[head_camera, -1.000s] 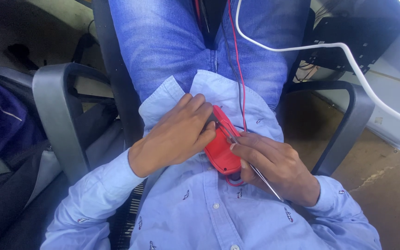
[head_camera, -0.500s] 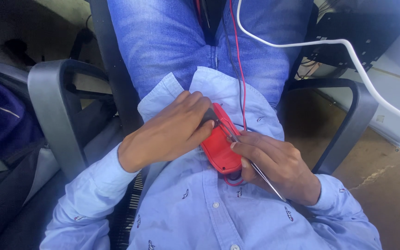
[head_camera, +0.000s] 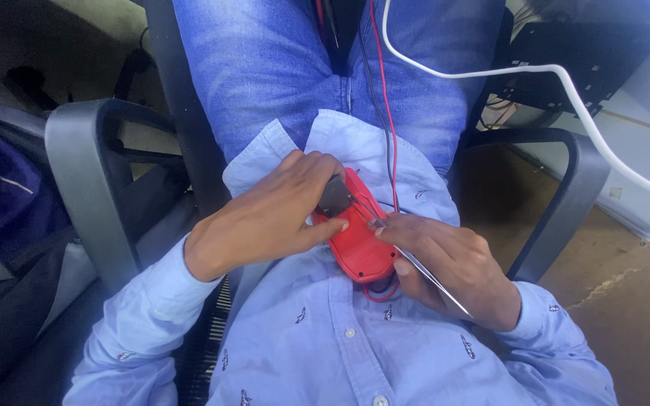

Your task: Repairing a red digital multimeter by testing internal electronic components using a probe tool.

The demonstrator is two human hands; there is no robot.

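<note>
A red handheld device (head_camera: 360, 244), shaped like a meter or mouse, rests on my lap against my light blue shirt (head_camera: 317, 331). My left hand (head_camera: 268, 218) curls over its upper left side, thumb and fingers pinching a small grey square part (head_camera: 334, 197) on top of it. My right hand (head_camera: 453, 263) cradles the device from the right and holds thin metal tweezers (head_camera: 426, 274), tips meeting the device near the grey part. A red wire (head_camera: 384, 98) and a black wire run from the device up across my jeans (head_camera: 302, 68).
I sit in a chair with grey armrests, one at left (head_camera: 88, 180) and one at right (head_camera: 569, 203). A thick white cable (head_camera: 536, 71) arcs across the upper right. A dark blue bag (head_camera: 1, 195) lies at left. Brown floor shows at right.
My left hand has shifted slightly, and its fingers now pinch the grey part on the device. The right hand with the tweezers has stayed in place.
</note>
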